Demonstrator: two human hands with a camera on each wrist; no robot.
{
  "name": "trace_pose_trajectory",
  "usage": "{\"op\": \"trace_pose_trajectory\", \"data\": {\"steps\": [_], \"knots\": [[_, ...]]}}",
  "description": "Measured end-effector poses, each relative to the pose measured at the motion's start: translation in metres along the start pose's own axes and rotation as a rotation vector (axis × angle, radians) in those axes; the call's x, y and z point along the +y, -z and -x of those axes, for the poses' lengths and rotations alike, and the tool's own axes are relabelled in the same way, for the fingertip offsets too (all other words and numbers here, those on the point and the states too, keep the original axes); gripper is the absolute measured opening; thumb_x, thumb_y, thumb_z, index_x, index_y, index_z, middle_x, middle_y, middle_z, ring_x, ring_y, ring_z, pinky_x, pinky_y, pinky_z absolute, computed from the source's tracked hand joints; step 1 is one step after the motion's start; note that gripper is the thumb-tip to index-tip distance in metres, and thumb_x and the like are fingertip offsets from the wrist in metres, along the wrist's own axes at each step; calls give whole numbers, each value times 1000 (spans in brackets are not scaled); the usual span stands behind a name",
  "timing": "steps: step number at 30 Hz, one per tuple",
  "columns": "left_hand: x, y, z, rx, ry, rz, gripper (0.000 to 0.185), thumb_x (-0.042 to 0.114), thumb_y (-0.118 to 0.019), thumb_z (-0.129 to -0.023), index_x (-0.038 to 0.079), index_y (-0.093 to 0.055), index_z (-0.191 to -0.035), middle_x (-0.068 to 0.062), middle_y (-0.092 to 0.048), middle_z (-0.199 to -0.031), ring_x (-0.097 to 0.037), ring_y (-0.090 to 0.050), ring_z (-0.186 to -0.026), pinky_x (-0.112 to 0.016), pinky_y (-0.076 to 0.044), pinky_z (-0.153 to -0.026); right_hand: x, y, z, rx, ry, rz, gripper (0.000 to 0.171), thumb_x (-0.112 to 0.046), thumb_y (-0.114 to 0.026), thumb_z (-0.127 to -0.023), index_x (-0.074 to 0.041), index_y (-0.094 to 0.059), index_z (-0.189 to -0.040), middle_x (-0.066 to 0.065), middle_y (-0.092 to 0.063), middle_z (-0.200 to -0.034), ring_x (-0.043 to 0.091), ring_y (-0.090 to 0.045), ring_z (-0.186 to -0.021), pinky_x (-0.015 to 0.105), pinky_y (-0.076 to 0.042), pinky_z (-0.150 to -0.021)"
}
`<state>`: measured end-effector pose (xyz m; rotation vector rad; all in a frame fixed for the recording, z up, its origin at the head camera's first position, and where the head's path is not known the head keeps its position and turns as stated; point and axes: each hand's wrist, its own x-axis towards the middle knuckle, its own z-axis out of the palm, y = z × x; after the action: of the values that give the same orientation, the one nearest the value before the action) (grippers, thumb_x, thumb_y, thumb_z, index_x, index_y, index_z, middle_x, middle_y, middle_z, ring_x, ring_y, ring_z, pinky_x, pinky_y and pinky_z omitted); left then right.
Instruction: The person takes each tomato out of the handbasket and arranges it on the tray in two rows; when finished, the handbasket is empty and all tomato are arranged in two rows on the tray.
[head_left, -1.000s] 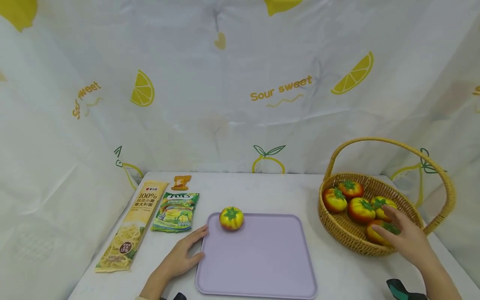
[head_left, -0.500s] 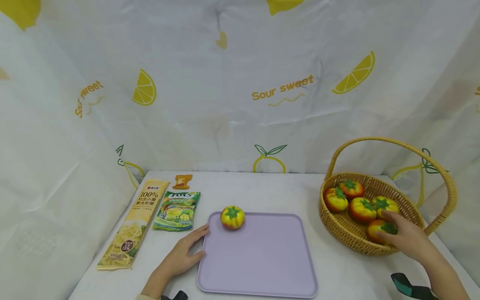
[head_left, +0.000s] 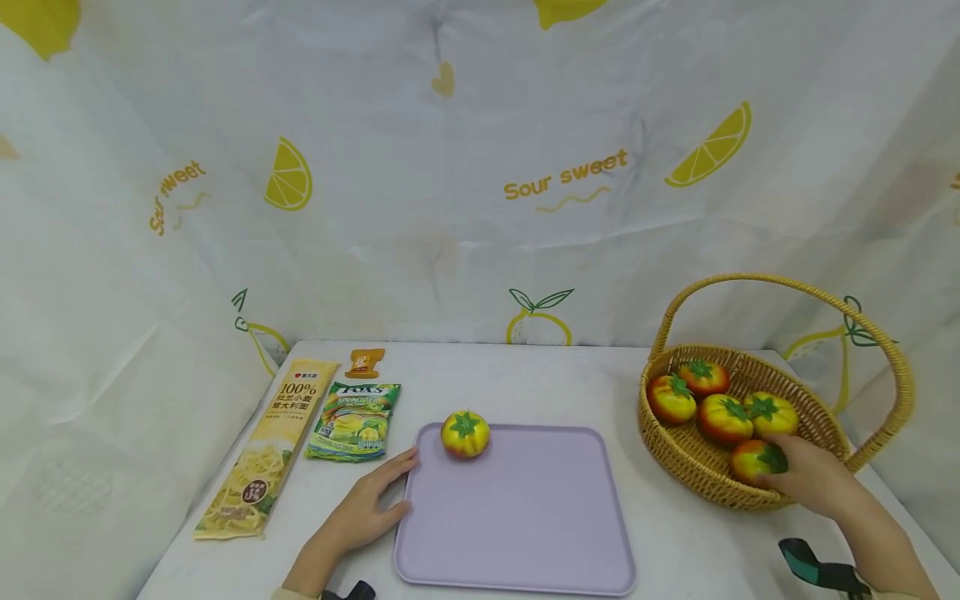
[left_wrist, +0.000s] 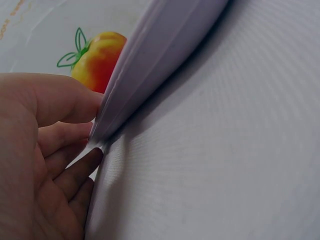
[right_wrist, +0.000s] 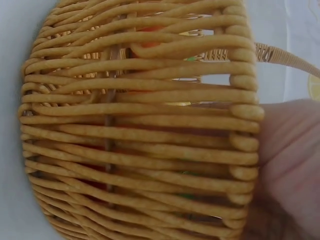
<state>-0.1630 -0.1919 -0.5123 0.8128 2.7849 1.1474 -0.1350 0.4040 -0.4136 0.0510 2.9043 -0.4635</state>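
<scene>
In the head view a wicker basket [head_left: 705, 492] at the right holds several red-and-yellow tomatoes with green leafy tops. My right hand [head_left: 817, 479] reaches over its near rim and grips the nearest tomato [head_left: 753, 461]; some fingers are hidden. The basket's woven side [right_wrist: 140, 120] screens most of that grip in the right wrist view. At the left edge of a lilac tray [head_left: 517, 525], my left hand [head_left: 363, 508] rests with its fingers and thumb spread, touching the rim. One tomato [head_left: 465, 434] sits in the tray's far left corner.
Left of the tray lie a long noodle packet [head_left: 266, 454], a green candy bag [head_left: 354, 422] and a small orange-brown wrapped piece [head_left: 365, 363]. The basket's tall handle [head_left: 780, 286] arches above it. A printed curtain [head_left: 465, 250] hangs behind the table.
My right hand has come down into the basket, and its fingers have closed around the nearest tomato. My left hand has stayed at the tray's edge.
</scene>
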Motion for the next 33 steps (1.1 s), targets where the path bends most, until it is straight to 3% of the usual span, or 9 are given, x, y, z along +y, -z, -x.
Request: {"op": "trace_pose_trajectory", "data": {"steps": [5, 12, 18, 26, 33], "knots": [[-1, -1, 0, 14, -35, -5, 57, 24, -65, -83, 12, -51, -137, 0, -42, -149, -23, -41, -135, -44, -35, -111, -1, 0, 0, 18, 1, 6, 84, -41, -73, -78, 23, -42, -123, 46, -46, -118, 61, -46, -103, 67, -45, -80], [1, -1, 0, 29, -67, -23, 56, 22, -65, -83, 8, -51, -136, -4, -44, -147, -26, -43, -134, -45, -36, -110, -2, 4, 5, 118, 4, -31, 83, -49, -67, -82, 18, -43, -125, 48, -40, -119, 60, -44, -101, 71, -44, -76], [0, -1, 0, 28, -61, -27, 56, 24, -65, -83, 9, -51, -136, -3, -44, -147, -26, -42, -134, -46, -36, -110, -15, 5, 13, 207, 0, -130, 83, -49, -64, -85, 12, -37, -134, 45, -31, -128, 57, -38, -106, 71, -40, -77], [-1, -2, 0, 31, -63, -10, 55, 24, -65, -84, 10, -52, -136, -2, -44, -147, -25, -42, -134, -44, -36, -110, -48, -8, 17, 257, -18, -295, 84, -47, -65, -85, -1, -30, -145, 39, -25, -143, 61, -29, -118, 75, -35, -81], [-1, -2, 0, 34, -70, -12, 54, 25, -64, -85, 10, -52, -135, -3, -44, -147, -26, -43, -134, -43, -37, -110, -80, -22, 15, 353, 123, -378, 73, -35, -73, -82, -7, -40, -140, 29, -38, -140, 53, -37, -119, 73, -37, -83]]}}
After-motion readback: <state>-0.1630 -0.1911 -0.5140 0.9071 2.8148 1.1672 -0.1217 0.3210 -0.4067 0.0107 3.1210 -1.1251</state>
